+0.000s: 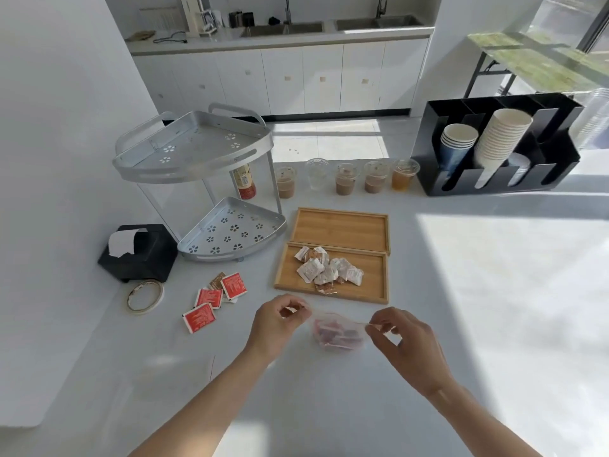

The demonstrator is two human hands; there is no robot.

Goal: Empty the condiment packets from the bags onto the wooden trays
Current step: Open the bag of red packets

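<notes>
- left hand (280, 319) pinches one top corner of the clear bag (339, 333), right hand (403, 341) pinches the other; fingers closed on the film, mouth stretched between them
- bag sits low over the counter (478, 291), just in front of the near wooden tray (283, 278); can't tell if its bottom touches the surface
- reddish packets (334, 334) bunched at the bottom of the bag, blurred, count unclear
- looks like the opening step: pull the lips apart evenly, don't yank, thin film may tear or spill early
- once open, shift one hand to a bottom corner, carry over a tray, then invert; tip low so packets don't bounce over the rim
- near tray already holds a pile of white packets (326, 270); far wooden tray (339, 229) is bare, likely the target for this bag
- red sachets (216, 300) lie loose on the counter left of the trays, not in any bag
- keep the elbows clear of the row of drink cups (346, 178) behind the trays
</notes>
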